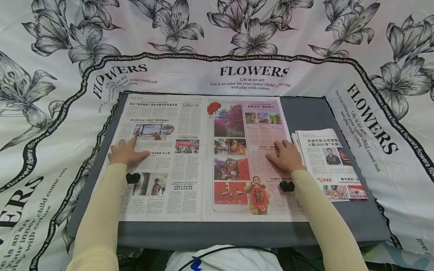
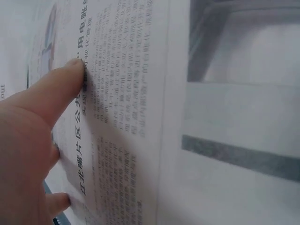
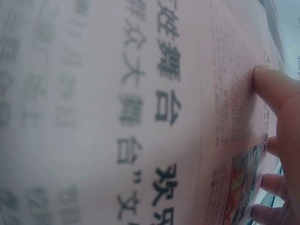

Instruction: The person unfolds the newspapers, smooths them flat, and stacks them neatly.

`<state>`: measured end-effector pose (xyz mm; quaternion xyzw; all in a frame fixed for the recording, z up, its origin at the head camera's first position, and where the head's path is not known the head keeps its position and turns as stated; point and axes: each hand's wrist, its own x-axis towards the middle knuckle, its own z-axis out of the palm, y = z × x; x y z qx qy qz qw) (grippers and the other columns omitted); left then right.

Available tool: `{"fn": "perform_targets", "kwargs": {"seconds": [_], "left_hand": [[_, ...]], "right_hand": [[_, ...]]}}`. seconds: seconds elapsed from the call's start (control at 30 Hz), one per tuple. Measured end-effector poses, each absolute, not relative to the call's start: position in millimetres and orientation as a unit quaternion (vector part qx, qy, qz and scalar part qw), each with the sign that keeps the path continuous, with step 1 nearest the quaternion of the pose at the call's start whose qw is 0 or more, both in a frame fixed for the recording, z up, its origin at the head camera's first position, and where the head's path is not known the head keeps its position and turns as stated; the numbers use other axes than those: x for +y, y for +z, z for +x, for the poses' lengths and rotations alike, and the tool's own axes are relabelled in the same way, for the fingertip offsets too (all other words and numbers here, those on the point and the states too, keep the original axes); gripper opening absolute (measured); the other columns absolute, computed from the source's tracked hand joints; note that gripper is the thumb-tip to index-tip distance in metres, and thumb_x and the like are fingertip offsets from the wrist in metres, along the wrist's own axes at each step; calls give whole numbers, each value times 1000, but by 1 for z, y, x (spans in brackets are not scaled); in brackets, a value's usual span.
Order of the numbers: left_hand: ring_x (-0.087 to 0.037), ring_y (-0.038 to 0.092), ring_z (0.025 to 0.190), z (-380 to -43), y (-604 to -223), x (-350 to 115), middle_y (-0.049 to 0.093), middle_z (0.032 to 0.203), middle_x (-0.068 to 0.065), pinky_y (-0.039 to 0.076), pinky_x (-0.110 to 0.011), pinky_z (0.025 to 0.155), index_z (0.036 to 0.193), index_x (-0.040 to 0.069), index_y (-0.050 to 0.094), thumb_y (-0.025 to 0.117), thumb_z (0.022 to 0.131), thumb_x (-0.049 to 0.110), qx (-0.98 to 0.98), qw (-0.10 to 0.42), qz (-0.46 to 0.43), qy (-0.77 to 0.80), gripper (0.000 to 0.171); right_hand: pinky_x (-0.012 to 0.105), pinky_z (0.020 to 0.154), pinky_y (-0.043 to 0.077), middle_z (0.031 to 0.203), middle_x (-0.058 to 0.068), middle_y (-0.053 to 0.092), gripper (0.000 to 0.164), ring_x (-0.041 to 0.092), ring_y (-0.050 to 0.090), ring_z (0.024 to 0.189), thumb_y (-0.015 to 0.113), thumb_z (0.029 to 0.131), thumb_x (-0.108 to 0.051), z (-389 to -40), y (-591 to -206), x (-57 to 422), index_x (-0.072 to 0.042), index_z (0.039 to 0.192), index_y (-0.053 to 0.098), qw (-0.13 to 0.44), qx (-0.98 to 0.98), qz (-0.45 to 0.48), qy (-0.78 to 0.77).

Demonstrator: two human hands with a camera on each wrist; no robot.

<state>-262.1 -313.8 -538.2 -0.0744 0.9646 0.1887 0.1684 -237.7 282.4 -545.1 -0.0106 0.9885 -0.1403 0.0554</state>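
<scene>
A newspaper lies spread out flat on the grey table, its fold running down the middle. On its left page, the left hand rests with fingers spread and the thumb stretched toward the fold. The left wrist view shows that thumb on the print beside a headline. My right hand lies on the pinkish right page near its outer edge, fingers spread. In the right wrist view its thumb touches the page, with the other fingertips lower down. Both hands touch only the paper.
A folded newspaper sits at the right, partly beside the right forearm. The grey table has its near edge close to the person's body. White cloth with flower prints surrounds the table at the back and sides.
</scene>
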Motion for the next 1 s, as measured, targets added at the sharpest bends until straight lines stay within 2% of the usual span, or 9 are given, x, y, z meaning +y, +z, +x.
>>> {"fn": "perform_targets", "kwargs": {"seconds": [0.1,0.57,0.7,0.8,0.93,1.0], "left_hand": [[-74,1,142,-261,-540,-315,2,162,-39,13,-86,107,164,9,13,61,89,68,963,169,-78,195,107],[-73,-13,142,-266,-536,-317,-13,163,-38,4,-87,107,165,10,2,59,91,67,958,168,-70,221,109],[-73,-9,142,-267,-541,-317,-9,163,-39,7,-87,107,165,10,5,58,91,68,962,158,-70,213,107],[-72,-4,143,-267,-543,-307,-1,162,-41,10,-86,108,163,7,15,59,93,58,970,133,-62,195,97],[-68,2,147,-265,-537,-265,8,163,-40,12,-82,113,160,7,28,60,93,42,979,97,-13,178,82],[-65,4,149,-264,-533,-237,11,164,-37,12,-80,115,160,8,30,62,93,42,980,97,23,175,81]], "right_hand": [[69,109,36,151,29,41,80,53,38,137,59,94,-55,-238,-547,283,-3,152,42,47,989,-14,-138],[68,111,35,152,29,38,80,51,37,137,59,96,-52,-246,-538,282,-1,154,39,55,990,-16,-131],[69,110,34,151,30,39,78,53,38,135,59,97,-50,-245,-535,279,0,153,39,59,988,-20,-139],[67,110,35,147,31,44,76,54,42,131,62,95,-45,-245,-536,274,1,151,42,44,988,-31,-148],[64,115,34,147,34,46,72,54,44,135,68,90,-34,-251,-537,250,4,147,46,3,984,-72,-164],[64,117,33,150,36,44,69,54,43,139,69,92,-32,-253,-536,225,5,146,48,-13,980,-103,-170]]}}
